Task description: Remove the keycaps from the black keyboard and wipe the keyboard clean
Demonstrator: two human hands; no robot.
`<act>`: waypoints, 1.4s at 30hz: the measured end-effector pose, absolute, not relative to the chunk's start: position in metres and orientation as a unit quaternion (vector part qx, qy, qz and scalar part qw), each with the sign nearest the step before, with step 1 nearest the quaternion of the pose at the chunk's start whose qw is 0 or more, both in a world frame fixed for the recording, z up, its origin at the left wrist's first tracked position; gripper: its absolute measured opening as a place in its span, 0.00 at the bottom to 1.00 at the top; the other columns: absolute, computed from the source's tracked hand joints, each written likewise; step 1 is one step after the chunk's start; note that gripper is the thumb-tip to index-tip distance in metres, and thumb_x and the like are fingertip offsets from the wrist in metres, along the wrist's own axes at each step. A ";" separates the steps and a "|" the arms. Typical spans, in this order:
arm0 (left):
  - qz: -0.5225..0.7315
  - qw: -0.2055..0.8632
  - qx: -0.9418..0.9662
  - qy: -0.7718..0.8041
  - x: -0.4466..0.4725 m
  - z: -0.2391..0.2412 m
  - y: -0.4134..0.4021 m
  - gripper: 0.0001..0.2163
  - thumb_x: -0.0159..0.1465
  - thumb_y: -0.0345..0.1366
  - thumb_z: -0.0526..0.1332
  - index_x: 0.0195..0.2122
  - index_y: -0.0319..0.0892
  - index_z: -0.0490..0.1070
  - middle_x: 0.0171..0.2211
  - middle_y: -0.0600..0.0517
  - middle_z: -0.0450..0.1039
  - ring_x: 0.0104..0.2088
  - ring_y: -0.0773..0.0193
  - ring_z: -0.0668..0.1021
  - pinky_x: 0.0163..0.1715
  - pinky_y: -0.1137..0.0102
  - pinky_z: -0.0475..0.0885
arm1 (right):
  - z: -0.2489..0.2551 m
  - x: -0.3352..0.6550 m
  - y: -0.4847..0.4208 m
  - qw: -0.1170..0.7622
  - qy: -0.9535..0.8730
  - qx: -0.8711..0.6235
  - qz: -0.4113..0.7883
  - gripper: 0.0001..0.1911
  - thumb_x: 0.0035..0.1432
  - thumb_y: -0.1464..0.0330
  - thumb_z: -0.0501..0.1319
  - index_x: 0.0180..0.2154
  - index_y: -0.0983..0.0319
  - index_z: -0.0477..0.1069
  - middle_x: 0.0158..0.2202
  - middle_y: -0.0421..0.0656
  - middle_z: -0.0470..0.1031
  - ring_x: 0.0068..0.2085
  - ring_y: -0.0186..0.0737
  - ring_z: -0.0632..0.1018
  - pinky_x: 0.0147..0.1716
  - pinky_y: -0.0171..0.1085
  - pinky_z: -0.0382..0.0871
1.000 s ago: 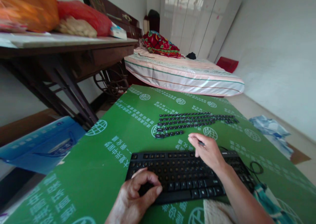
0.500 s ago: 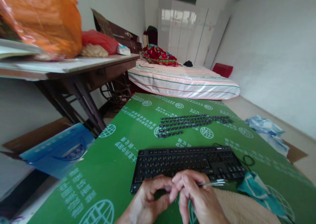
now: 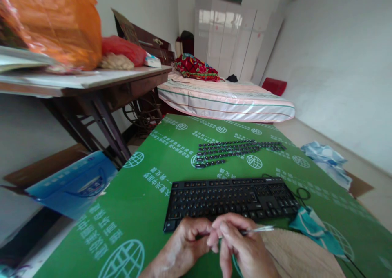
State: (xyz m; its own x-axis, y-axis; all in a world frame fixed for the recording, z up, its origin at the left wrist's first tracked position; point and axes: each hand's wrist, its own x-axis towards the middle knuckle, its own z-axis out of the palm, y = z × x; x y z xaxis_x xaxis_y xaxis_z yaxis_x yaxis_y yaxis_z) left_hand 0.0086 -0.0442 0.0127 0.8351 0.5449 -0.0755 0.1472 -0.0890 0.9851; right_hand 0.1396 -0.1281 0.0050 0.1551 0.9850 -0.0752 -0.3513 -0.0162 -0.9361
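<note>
My left hand [image 3: 188, 245] is in a pinch, thumb and fingers meeting at the fingertips of my right hand; whatever small thing lies between them is hidden. In my right hand [image 3: 241, 243] is a thin silvery tool [image 3: 260, 230] with pale, narrow ends pointing right. Just beyond both hands lies a black keyboard [image 3: 214, 196], its keys stripped to small stubs over much of the board. Farther off, loose black keycaps [image 3: 226, 150] are laid out in several rows on the green table [image 3: 147, 212].
A teal checked cloth [image 3: 318, 231] lies right of the keyboard, near a round beige pad [image 3: 300, 249]. The keyboard's cable [image 3: 303, 193] curls at its right end. At left stands a sewing table [image 3: 79, 82] bearing an orange bag [image 3: 67, 29]. A bed [image 3: 226, 100] is beyond the table.
The view has shifted slightly, and the keyboard shows a little higher in it. Both hands stay together at nearly the same place, the tool still in the right one.
</note>
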 end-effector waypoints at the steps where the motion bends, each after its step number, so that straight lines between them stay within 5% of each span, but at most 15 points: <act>1: 0.159 0.629 0.722 0.238 0.008 0.012 -0.044 0.15 0.60 0.43 0.60 0.24 0.36 0.74 0.23 0.52 0.73 0.27 0.67 0.73 0.28 0.76 0.65 | 0.006 0.140 -0.128 0.608 -0.345 -0.475 0.535 0.20 0.55 0.53 0.59 0.34 0.65 0.70 0.26 0.44 0.76 0.12 0.27 0.70 0.12 0.27 0.57; 7: 0.146 0.618 0.731 0.251 0.008 0.015 -0.043 0.13 0.61 0.39 0.58 0.26 0.36 0.74 0.24 0.51 0.75 0.27 0.66 0.73 0.29 0.75 0.65 | 0.011 0.145 -0.134 0.560 -0.374 -0.624 0.397 0.16 0.48 0.56 0.66 0.27 0.63 0.70 0.17 0.37 0.69 0.17 0.28 0.69 0.14 0.26 0.60; 13: 0.143 0.639 0.717 0.239 0.006 0.016 -0.043 0.11 0.60 0.39 0.60 0.26 0.38 0.74 0.22 0.54 0.73 0.25 0.69 0.72 0.26 0.76 0.64 | 0.005 0.154 -0.147 0.494 -0.422 -0.620 0.440 0.14 0.44 0.57 0.67 0.25 0.61 0.71 0.19 0.38 0.71 0.16 0.29 0.68 0.13 0.27 0.62; 20: 0.131 0.659 0.706 0.224 0.008 0.015 -0.046 0.12 0.61 0.40 0.59 0.27 0.37 0.74 0.23 0.51 0.74 0.25 0.67 0.73 0.27 0.75 0.66 | 0.013 0.150 -0.154 0.527 -0.405 -0.654 0.362 0.14 0.49 0.57 0.65 0.23 0.61 0.68 0.13 0.36 0.67 0.15 0.31 0.69 0.15 0.29 0.62; 31: 0.360 0.511 0.665 0.409 0.009 0.005 -0.028 0.07 0.58 0.35 0.60 0.26 0.39 0.72 0.22 0.54 0.73 0.24 0.68 0.73 0.24 0.76 0.65 | 0.010 0.177 -0.121 0.538 -0.356 -0.665 0.377 0.17 0.50 0.55 0.63 0.24 0.63 0.66 0.16 0.37 0.70 0.12 0.27 0.66 0.11 0.27 0.56; 42: 0.422 0.556 0.575 0.427 0.013 -0.010 -0.024 0.06 0.52 0.35 0.63 0.31 0.39 0.72 0.24 0.54 0.75 0.26 0.66 0.77 0.24 0.76 0.68 | 0.011 0.163 -0.084 0.421 -0.403 -0.723 0.370 0.13 0.50 0.57 0.60 0.26 0.61 0.66 0.14 0.35 0.67 0.10 0.29 0.64 0.09 0.27 0.53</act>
State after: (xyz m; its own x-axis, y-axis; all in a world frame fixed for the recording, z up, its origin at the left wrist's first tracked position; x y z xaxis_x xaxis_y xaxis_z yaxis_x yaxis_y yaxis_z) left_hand 0.0130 -0.0239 -0.0102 0.2790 0.9602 0.0104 0.0216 -0.0171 0.9996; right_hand 0.1633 -0.0844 0.0113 0.4006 0.8952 -0.1955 0.2722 -0.3200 -0.9075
